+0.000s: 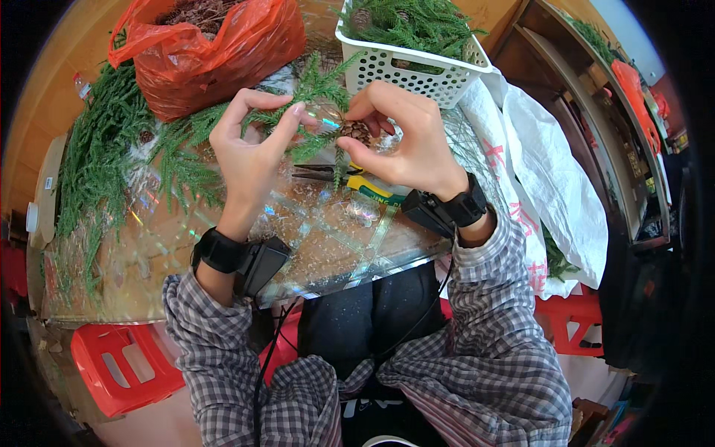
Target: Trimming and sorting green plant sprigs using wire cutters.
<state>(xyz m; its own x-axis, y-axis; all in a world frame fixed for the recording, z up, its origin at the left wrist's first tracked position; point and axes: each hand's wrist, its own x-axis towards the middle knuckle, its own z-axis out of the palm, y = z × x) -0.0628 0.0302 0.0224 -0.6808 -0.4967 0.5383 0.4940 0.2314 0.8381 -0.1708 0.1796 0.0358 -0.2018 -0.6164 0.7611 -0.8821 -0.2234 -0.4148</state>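
My right hand (pixel 406 138) is closed round a small brown pine cone (pixel 354 134), held between thumb and fingers. Against the cone sits a green needle-leaved sprig (pixel 320 88), its tips fanning out to the left and upward. My left hand (pixel 249 153) pinches the sprig's needles between thumb and forefinger, just left of the cone. Below the two hands, pliers with yellow-green handles (pixel 365 186) and dark jaws lie on the table; my right wrist partly covers the handle end.
A red plastic bag (pixel 216 63) of pine cones stands back left. Green garland branches (pixel 104 149) cover the left. A white perforated basket (pixel 406 71) of greenery is at the back, with a white sack (pixel 555 179) to its right. Scraps litter the glass-topped table (pixel 313 261).
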